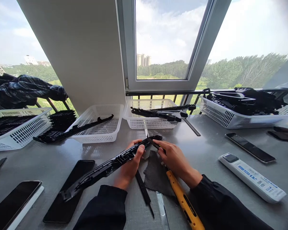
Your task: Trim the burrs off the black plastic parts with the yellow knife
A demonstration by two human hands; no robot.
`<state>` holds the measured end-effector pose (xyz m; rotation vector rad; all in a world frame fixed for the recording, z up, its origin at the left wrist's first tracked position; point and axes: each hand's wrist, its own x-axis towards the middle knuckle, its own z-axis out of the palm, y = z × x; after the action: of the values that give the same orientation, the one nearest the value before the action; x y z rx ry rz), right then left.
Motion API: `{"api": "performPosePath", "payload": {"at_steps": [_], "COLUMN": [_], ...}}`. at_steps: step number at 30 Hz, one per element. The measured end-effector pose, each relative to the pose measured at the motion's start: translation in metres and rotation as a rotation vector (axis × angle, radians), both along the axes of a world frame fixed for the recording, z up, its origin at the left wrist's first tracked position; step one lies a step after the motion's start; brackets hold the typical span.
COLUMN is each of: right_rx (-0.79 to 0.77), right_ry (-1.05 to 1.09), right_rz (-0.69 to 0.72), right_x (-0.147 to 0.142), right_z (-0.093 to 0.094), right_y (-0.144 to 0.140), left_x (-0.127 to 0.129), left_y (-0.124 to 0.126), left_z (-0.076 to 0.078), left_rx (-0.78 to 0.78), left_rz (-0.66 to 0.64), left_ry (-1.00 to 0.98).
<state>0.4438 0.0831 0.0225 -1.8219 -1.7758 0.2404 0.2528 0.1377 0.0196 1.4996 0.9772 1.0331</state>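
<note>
While the left hand [131, 163] grips the long black plastic strip [105, 167] near its far end, the right hand [174, 156] is closed on a yellow-handled tool [183, 199] and touches its tip to that end. The strip slants over the grey table [206, 147], just above a dark cloth [156, 174]. I think the tool could slip and poke the left fingers, because they sit so close. Both wrists rest low, sleeves near the table edge.
</note>
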Motion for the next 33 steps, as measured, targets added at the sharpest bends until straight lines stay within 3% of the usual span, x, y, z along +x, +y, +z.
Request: {"api": "performPosePath", "payload": {"at_steps": [4,9,17,25,33], "right_rx": [0.01,0.017,0.011,-0.058,-0.022], "right_ry": [0.01,0.007,-0.046,-0.112,-0.098], "right_rz": [0.048,0.053,-0.026,-0.115,-0.161], "right_x": [-0.003,-0.005,0.0,-0.004,0.002], "right_z": [0.002,0.005,0.006,0.013,0.016], "right_y": [-0.002,-0.002,-0.001,-0.004,-0.004], "left_x": [0.004,0.003,0.005,0.006,0.005], "left_y": [0.0,0.001,-0.003,-0.006,-0.005], "left_z": [-0.007,-0.013,-0.008,-0.002,-0.003], "left_rx": [0.181,0.242,0.349,0.342,0.378], "left_rz": [0.055,0.071,0.028,0.012,0.036], "left_ry": [0.111,0.193,0.259,0.278,0.291]}}
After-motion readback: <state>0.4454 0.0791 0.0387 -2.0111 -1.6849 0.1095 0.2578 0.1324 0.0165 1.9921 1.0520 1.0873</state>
